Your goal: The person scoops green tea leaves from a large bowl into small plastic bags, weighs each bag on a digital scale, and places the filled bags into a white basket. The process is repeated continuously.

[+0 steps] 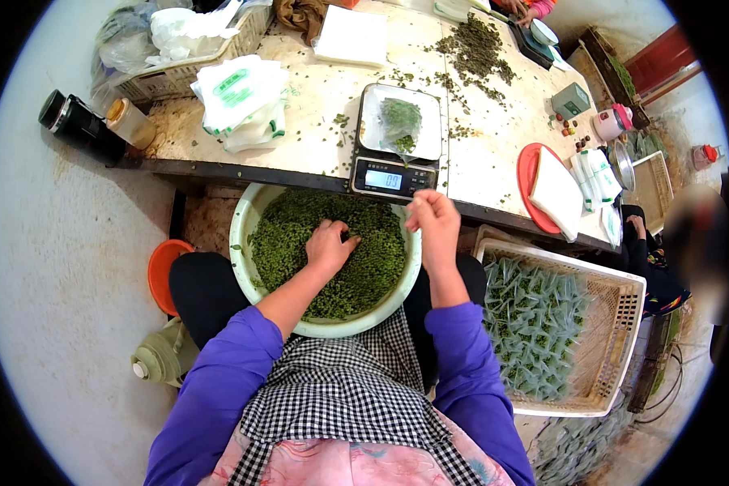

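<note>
A pale green basin (236, 255) between my knees holds a heap of small green peppercorn-like grains (368, 271). Resting on that heap, my left hand (330, 245) has its thumb apart from its fingers, and some fingertips sink out of sight among the grains. My right hand (432, 217) is raised over the basin's right rim, just beside the scale, with its fingers curled together; what they pinch, if anything, is too small to make out. On the digital scale (394, 176) at the table edge lies a clear plastic bag (401, 119) with green grains inside.
A stack of white printed bags (239, 93) lies left of the scale on the table (316, 162). To my right, a crate (611, 324) holds many small filled bags (535, 324). A red tray (529, 182), black flask (81, 125), orange bucket (162, 275) and a person's hands (526, 10) also show.
</note>
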Demonstrator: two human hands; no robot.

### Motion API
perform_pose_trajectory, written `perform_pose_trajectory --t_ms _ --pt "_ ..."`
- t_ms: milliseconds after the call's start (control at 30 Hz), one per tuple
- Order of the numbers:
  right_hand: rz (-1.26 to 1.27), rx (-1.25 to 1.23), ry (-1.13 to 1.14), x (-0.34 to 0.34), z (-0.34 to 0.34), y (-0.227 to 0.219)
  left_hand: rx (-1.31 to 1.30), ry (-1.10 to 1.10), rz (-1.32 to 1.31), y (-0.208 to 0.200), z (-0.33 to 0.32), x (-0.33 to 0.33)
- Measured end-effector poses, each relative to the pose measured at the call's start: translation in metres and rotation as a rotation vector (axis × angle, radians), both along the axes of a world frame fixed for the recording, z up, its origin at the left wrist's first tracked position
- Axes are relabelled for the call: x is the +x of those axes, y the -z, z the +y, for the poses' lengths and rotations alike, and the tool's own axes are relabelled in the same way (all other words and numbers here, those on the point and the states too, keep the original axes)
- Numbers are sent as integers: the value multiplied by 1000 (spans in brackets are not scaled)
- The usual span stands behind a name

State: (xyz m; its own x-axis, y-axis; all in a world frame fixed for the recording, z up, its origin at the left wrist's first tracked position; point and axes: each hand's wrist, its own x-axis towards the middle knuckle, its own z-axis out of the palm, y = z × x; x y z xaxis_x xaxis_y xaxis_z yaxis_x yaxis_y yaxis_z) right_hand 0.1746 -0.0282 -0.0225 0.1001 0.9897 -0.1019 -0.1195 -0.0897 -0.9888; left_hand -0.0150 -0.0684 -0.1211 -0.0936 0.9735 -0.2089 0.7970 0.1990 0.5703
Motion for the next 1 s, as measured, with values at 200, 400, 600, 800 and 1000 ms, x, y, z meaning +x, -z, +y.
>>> perform_pose_trajectory --t_ms 200,400,600,800,1000 --pt "-402 126 -161 -3 -40 36 -37 -65 -637 -15 -10 -13" --pt "-443 131 -517 -20 -54 38 -130 38 -1025 -53 -30 -21" --pt "-361 -101 -514 -16 -65 43 -170 -43 -1204 -58 -39 -25" --pt "-780 210 -422 -5 -63 36 -124 -121 -1128 -55 -38 -24" --pt "-560 232 -242 -10 -67 25 -209 -254 -1391 -83 -22 -14"
